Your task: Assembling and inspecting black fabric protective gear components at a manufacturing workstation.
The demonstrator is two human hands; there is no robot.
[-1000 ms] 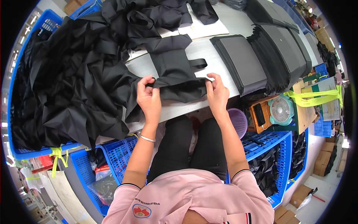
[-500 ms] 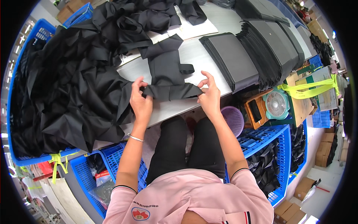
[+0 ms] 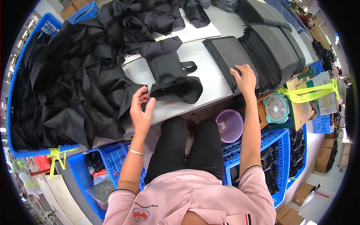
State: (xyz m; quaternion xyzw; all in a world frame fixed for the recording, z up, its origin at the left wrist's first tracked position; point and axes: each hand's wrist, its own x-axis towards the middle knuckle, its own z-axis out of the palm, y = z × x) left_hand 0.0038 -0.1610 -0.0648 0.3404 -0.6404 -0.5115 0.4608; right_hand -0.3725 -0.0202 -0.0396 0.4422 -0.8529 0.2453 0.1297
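A black fabric bag [image 3: 165,66] lies on the table in front of me, a strap loop [image 3: 190,67] at its right side. Its near end gapes wide, the mouth [image 3: 178,90] facing me. Beside the left edge of that mouth is my left hand [image 3: 140,111], fingers curled and thumb apart; whether they touch the cloth is unclear. My right hand [image 3: 246,82] rests on the near part of a stack of dark flat panels [image 3: 228,50], thumb and fingers spread on top. Nothing shows lifted in it.
Black fabric pieces [image 3: 71,82] heap up on the left in a large blue crate [image 3: 13,123]. More panel stacks [image 3: 275,45] stand at the right. Below the table edge are a purple basket [image 3: 230,125], a small fan [image 3: 276,108] and blue crates [image 3: 258,144].
My right hand has let go of the bag's edge and moved right onto the panel stack. The bag's near end, stretched flat between both hands before, now stands open. My left hand's fingers have loosened.
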